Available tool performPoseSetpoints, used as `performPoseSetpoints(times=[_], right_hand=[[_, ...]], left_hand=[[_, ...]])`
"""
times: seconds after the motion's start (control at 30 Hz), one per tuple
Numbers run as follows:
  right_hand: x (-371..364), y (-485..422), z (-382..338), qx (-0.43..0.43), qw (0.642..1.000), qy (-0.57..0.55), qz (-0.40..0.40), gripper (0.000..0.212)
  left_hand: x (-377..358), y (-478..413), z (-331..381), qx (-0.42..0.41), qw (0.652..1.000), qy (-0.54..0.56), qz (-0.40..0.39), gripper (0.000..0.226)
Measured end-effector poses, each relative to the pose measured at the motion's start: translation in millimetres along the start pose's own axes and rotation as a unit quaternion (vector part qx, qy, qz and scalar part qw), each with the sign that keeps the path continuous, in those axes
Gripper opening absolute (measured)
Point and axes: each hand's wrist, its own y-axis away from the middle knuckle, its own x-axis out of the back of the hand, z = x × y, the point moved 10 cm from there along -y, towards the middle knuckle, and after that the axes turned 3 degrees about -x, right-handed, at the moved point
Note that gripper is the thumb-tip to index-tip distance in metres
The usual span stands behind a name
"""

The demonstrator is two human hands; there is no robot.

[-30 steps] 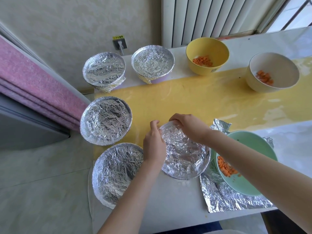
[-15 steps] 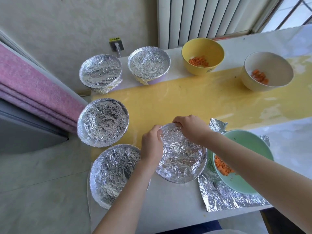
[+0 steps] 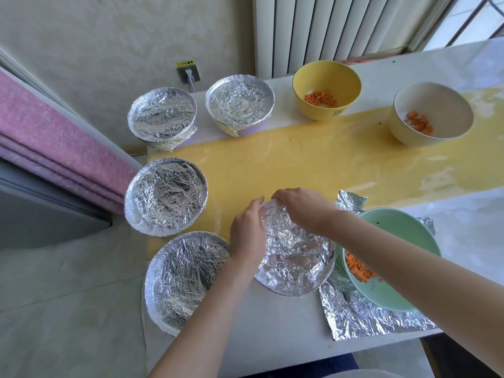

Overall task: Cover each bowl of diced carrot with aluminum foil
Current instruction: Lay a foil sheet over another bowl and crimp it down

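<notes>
A: Where is the work being done?
B: At the near bowl (image 3: 298, 271), set at the front of the counter (image 3: 272, 339). Foil (image 3: 289, 236) has been laid over its mouth, and the far rim is being crimped.
A: How are the hands placed?
B: The left hand (image 3: 246, 236) is curled over the far-left rim and the right hand (image 3: 302, 211) over the far edge just beside it. The foil is pinched down against the rim by both. The fingertips are hidden past the rim, so how far the foil is tucked under cannot be told.
A: Why that grip?
B: Probably so that the sheet is folded round the lip and kept from springing up.
A: And the rest?
B: Four covered bowls (image 3: 165, 196) are ranged to the left, likely set apart as finished. Diced carrot is left exposed in the yellow bowl (image 3: 308, 77) and the cream bowl (image 3: 436, 105) at the back. It is also exposed in the green bowl (image 3: 395, 293) at the right, which has been stood on a loose foil sheet (image 3: 365, 321), presumably to be wrapped next.
A: Progress?
B: It is judged past halfway, with three bowls left to cover.
</notes>
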Motion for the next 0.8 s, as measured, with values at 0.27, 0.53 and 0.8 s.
performPoseSetpoints(times=[0.27, 0.53, 0.8], right_hand=[[1, -3, -6, 0.015, 0.999, 0.037, 0.003, 0.034], [2, -3, -8, 0.017, 0.999, 0.04, 0.002, 0.033], [-6, -5, 4, 0.0, 0.994, -0.111, -0.025, 0.029]], left_hand=[[0, 1, 0, 0.005, 1.0, -0.012, -0.003, 0.038], [-2, 1, 1, 0.005, 0.999, -0.035, 0.001, 0.035], [-2, 3, -2, -0.004, 0.999, -0.047, 0.011, 0.027]])
